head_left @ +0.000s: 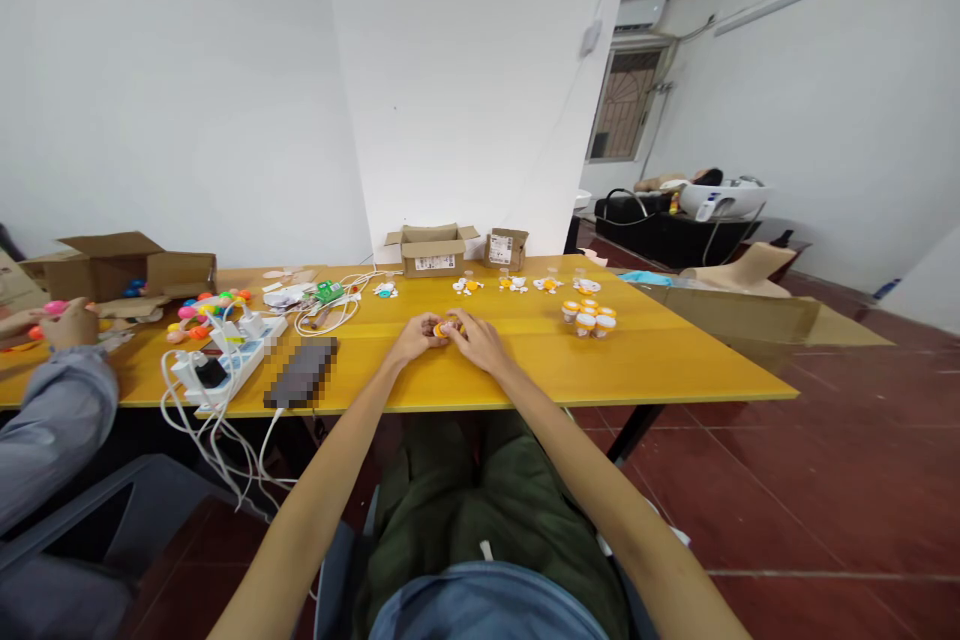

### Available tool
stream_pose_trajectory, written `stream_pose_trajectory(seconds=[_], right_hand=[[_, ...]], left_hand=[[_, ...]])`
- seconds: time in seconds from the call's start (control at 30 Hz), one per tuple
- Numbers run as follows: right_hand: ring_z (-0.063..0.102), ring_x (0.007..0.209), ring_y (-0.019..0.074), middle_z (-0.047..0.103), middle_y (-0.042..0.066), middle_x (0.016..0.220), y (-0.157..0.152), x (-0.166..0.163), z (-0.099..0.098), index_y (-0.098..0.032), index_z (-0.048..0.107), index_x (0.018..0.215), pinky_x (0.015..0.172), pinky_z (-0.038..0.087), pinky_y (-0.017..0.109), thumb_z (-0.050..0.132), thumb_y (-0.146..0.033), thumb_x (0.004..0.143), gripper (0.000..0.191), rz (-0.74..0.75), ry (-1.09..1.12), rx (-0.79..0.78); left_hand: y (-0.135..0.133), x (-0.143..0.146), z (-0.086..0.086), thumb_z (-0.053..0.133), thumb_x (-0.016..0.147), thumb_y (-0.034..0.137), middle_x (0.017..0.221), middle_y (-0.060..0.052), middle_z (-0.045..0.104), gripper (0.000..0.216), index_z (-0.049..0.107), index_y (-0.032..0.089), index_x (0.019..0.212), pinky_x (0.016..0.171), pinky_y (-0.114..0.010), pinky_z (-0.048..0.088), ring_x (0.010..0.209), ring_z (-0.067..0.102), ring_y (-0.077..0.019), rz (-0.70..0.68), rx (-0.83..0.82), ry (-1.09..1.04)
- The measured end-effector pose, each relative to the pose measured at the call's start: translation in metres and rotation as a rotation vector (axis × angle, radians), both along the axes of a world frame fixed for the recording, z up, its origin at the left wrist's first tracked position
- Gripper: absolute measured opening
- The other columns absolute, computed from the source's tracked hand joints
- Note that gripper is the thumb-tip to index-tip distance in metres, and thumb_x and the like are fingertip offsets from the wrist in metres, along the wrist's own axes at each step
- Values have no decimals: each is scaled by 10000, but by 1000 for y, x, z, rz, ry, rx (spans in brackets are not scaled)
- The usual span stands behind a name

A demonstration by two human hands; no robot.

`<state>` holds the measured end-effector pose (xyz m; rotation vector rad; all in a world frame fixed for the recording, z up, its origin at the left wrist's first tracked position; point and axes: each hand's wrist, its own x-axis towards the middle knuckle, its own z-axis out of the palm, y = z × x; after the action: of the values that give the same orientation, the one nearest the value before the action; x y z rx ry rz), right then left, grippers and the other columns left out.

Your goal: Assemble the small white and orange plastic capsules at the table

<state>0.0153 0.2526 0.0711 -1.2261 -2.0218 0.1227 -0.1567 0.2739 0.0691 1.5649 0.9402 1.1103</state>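
My left hand (416, 338) and my right hand (478, 340) meet over the yellow table (660, 360), both with fingers pinched on one small orange and white toy part (447, 327). The part is mostly hidden between my fingertips. To the right stands a cluster of several small orange and white pots (589, 314). Farther back lie several small orange and white pieces (517, 284) in a row.
A blurred dark phone (301, 373) and a white power strip (225, 363) with hanging cables lie to the left. Cardboard boxes (433, 250) stand at the back. Another person's hand (71, 325) and grey sleeve work at the far left beside colourful toys (206, 308).
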Motion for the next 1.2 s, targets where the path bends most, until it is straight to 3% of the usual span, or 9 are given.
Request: stream_pose_trajectory(seconds=[0.1,0.3,0.5,0.57,0.8,1.0,1.1,1.2], right_hand=[[704,965,195,763,46,1070,1,0,0,-267,688,1085,805,500,277,555,-348,967,195,38,5,14],[713,880,219,766,54,919,0,1,3,-254,711,1007,747,492,291,569,-433,956,234,-56,-26,-65],[706,930,202,764,47,1041,-5,0,5,-272,673,1168,802,507,291,557,-366,962,254,8,3,-24],[702,972,199,760,47,1083,-5,0,6,-274,691,1122,817,504,286,547,-338,967,221,28,1,-14],[712,896,221,768,63,939,-4,0,9,-241,718,945,742,485,286,568,-440,957,249,-90,-46,-97],[706,949,207,764,53,1041,-5,0,6,-260,674,1134,796,495,284,557,-365,968,229,10,-18,-55],[698,1003,203,755,53,1109,-5,0,5,-266,673,1121,817,497,284,531,-324,980,208,45,-14,-30],[707,970,209,768,52,1037,-2,1,4,-265,682,1076,791,496,288,537,-350,979,194,11,-17,-42]], left_hand=[[0,0,-1,909,513,239,885,-17,742,437,645,176,856,874,-343,551,824,681,-161,-9,15,3],[-1,-1,-1,892,530,226,857,-6,726,400,640,180,837,883,-352,547,823,679,-161,-8,19,28],[-2,-1,1,901,529,248,817,-9,732,425,645,184,861,852,-360,557,820,691,-186,13,-3,26],[-3,-1,2,900,529,247,786,-5,729,418,651,184,859,847,-361,560,809,693,-190,13,-10,31],[-1,0,-1,902,503,247,771,14,714,435,645,187,849,831,-346,553,766,678,-166,10,-18,18],[-2,1,1,907,512,273,745,12,706,445,642,182,858,796,-329,552,733,673,-160,4,-8,21],[-3,1,1,911,518,293,754,4,713,454,649,179,871,791,-325,549,725,670,-158,9,8,40],[-4,1,1,917,511,327,764,5,720,478,656,191,887,805,-335,554,748,677,-168,5,17,47]])
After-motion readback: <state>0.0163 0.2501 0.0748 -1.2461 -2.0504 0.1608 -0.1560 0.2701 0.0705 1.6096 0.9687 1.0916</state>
